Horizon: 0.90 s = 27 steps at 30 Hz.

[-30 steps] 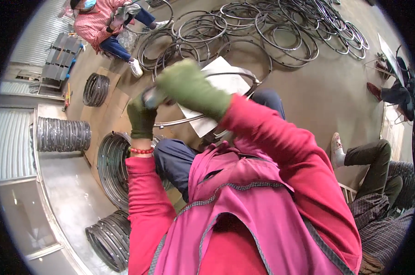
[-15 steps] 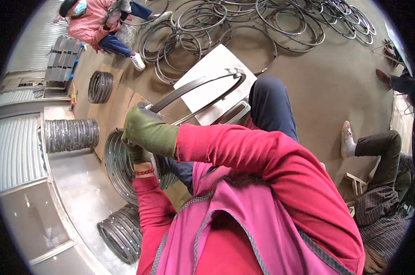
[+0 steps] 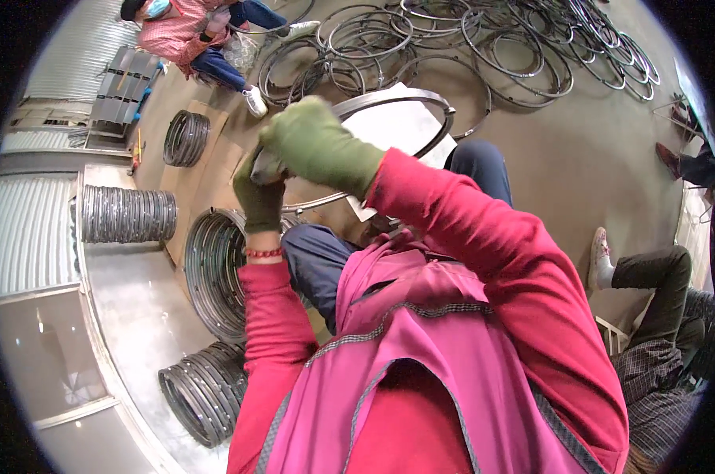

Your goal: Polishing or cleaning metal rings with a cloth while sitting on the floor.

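Observation:
A dark metal wheel rim [image 3: 397,96] is held tilted in front of me, its far side over a white board or box top [image 3: 405,126]. My right hand [image 3: 314,142], in a green knitted glove, is closed at the rim's left side and a little blurred. Just below and left of it, my left hand [image 3: 258,197], gloved in green, is closed at the same part of the rim. A grey patch [image 3: 269,167] shows between the hands; I cannot tell whether it is glove or something held. The fingertips are mostly hidden.
Stacked rims stand to my left: one by my knee [image 3: 215,272], one farther left [image 3: 128,215], one nearer [image 3: 205,393], one beyond [image 3: 186,138]. Loose rims [image 3: 373,35] lie piled ahead. A masked person [image 3: 185,35] sits far left; another person's leg [image 3: 650,268] is at right.
Both hands have risen away from me and slightly right, bringing the rim with them. Its far side now reaches farther right over the white board.

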Each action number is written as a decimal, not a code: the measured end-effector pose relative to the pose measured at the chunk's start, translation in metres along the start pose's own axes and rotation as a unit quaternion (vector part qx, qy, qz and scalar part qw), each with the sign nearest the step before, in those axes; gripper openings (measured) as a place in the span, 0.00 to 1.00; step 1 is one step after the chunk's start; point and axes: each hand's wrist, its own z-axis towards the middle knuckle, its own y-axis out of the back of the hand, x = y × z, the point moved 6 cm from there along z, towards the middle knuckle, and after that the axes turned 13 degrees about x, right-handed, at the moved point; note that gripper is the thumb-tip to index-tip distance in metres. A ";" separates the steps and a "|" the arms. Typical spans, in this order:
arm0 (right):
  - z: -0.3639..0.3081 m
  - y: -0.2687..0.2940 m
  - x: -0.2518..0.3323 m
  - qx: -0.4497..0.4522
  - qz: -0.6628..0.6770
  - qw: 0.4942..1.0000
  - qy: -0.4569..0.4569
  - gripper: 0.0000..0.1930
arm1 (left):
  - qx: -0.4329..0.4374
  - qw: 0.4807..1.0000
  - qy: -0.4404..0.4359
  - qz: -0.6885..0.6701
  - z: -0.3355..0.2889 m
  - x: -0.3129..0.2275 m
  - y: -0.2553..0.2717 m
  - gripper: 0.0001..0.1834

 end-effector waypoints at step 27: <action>-0.025 0.016 -0.035 -0.055 -0.023 0.998 -0.008 0.19 | 0.082 0.992 0.088 -0.024 0.033 -0.023 -0.006 0.19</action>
